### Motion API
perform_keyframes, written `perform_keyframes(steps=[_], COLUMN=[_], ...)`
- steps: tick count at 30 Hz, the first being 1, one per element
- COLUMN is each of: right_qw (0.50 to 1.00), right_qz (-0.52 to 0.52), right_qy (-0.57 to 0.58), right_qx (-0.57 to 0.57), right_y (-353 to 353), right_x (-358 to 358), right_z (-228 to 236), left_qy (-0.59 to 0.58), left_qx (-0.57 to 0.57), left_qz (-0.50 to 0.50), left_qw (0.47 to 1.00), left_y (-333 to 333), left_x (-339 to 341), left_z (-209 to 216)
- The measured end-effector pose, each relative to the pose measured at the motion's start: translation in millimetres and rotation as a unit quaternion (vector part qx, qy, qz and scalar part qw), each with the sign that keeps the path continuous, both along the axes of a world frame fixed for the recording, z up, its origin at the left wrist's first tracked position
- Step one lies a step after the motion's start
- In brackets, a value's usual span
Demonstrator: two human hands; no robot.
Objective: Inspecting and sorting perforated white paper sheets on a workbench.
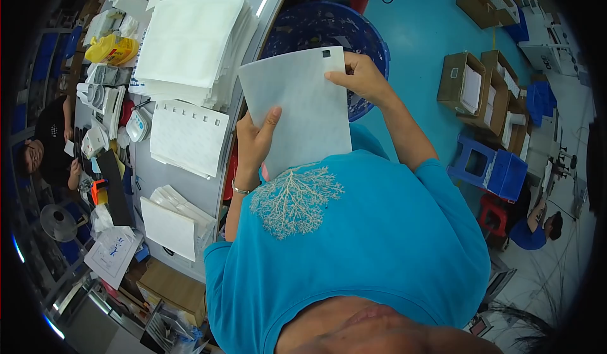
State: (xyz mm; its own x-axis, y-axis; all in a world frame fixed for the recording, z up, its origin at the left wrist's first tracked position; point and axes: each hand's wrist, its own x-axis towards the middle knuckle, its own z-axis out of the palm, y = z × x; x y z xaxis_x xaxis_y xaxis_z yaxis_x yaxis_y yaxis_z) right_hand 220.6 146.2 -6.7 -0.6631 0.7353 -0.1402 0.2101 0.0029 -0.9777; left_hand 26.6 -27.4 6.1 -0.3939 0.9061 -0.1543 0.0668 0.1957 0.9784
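Two bare hands: the left hand [256, 140] and the right hand [361, 80] both gripped the same white paper sheet [297, 110], which spanned the gap between them, tilted in front of the chest.
Left grip: half closed, with the thumb lying on the sheet's front face at its left edge and the fingers mostly hidden behind it.
Right grip: a pinch at the upper right edge, thumb on the front, curled fingers behind; whether more than one layer lay between them could not be told.
Black square [326, 53]: on the sheet's top corner, just above the right thumb.
Bracelet [240, 191]: around the wrist below the left hand.
Blue tub [377, 32]: round, behind the sheet and the right hand, flecked inside with pale specks.
Tall paper stack [190, 37]: ahead and to the left of the left hand, on the grey table [165, 180].
Marked paper stack [190, 140]: directly left of the left hand, a row of small squares along its far edge.
Small paper stack [167, 229]: left of the left hand and nearer the body.
Yellow bottle [112, 49]: well left of the left hand, past the stacks.
Cardboard box [450, 80]: right of the right hand, on the floor, with white contents.
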Motion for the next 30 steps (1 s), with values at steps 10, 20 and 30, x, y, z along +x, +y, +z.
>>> perform_keyframes(steps=[10, 20, 30], right_qw=[0.996, 0.989, 0.983], right_qz=[-0.05, 0.056, 0.117], right_qy=[-0.066, -0.124, -0.074], right_qx=[0.031, 0.054, -0.12], right_y=[-12, -23, -34], right_x=[-2, -4, 17], right_z=[8, 0, -22], left_qy=[0.03, 0.019, -0.004], left_qx=[0.028, 0.007, 0.021], left_qz=[0.021, 0.037, 0.076], left_qw=[0.999, 0.999, 0.997], left_y=[-3, -9, -13], left_x=[3, 3, 1], left_z=[-7, -13, -15])
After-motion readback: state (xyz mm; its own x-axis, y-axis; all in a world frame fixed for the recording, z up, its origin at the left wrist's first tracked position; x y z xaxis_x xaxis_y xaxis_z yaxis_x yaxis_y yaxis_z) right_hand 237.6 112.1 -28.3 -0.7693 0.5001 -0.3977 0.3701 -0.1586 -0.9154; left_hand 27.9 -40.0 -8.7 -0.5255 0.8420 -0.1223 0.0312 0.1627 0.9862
